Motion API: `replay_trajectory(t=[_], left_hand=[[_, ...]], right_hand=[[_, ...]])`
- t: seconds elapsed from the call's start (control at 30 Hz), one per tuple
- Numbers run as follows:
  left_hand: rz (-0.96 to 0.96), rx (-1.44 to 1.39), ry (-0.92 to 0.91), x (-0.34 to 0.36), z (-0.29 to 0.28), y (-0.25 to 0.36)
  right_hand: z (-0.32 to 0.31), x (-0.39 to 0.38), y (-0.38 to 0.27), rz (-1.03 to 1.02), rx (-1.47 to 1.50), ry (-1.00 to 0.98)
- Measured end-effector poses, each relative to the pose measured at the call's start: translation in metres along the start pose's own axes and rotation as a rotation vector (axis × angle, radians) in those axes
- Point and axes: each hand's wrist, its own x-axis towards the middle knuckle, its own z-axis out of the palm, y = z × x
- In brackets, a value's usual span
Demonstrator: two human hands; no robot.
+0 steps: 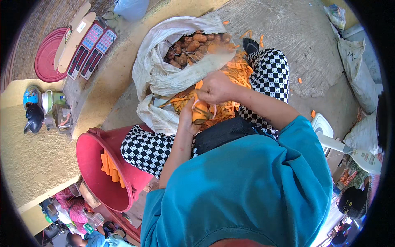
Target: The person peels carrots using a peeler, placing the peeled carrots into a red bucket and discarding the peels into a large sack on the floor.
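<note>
My left hand (187,119) is closed round a thick, partly peeled carrot (200,112), held low between my knees. Just above it, my right hand (216,87) is a fist with the fingers wrapped in. What it grips is mostly hidden; only thin, pale pinkish curved bits show beside the carrot. Orange peelings (238,73) lie heaped under and beyond both hands. Ahead stands a white woven sack (154,74), its mouth rolled down, full of brownish unpeeled carrots (193,46).
At my left a red bucket (94,142) lies tilted, with peeled carrots (110,168) inside. Two digital scales (90,51) and a round red lid (46,55) rest on the ledge at the far left. Filled white sacks (356,70) stand at the right. Scattered peelings lie on the concrete floor (284,29).
</note>
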Motion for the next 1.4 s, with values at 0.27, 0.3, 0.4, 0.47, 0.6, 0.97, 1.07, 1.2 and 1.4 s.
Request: replay_trajectory(t=[0.27,0.3,0.4,0.47,0.6,0.97,1.07,1.2,1.4], left_hand=[[-0.106,0.006,-0.272,-0.023,0.019,0.01],[-0.079,-0.021,-0.226,-0.025,0.023,0.011],[-0.048,-0.152,-0.301,-0.022,0.015,0.015],[-0.078,-0.235,-0.435,-0.012,0.004,0.016],[0.004,-0.171,-0.491,0.003,0.005,0.014],[0.518,0.254,0.112,0.022,-0.005,0.018],[0.598,0.464,0.157,0.033,-0.014,0.016],[0.694,0.526,0.165,0.033,-0.003,0.012],[0.687,0.606,0.113,0.039,-0.006,0.013]], right_hand=[[-0.008,-0.017,0.151,0.668,-0.402,0.036],[-0.007,-0.015,0.156,0.774,-0.415,0.058],[0.016,-0.008,0.136,0.771,-0.257,-0.049],[0.048,-0.019,0.141,0.736,-0.166,-0.271],[0.13,-0.04,0.136,0.587,0.257,-0.48],[0.135,-0.073,0.149,0.921,-0.175,-0.636],[0.142,-0.073,0.142,0.823,-0.28,-0.557],[0.135,-0.073,0.142,0.879,-0.209,-0.556],[0.091,-0.059,0.134,0.751,-0.315,-0.714]])
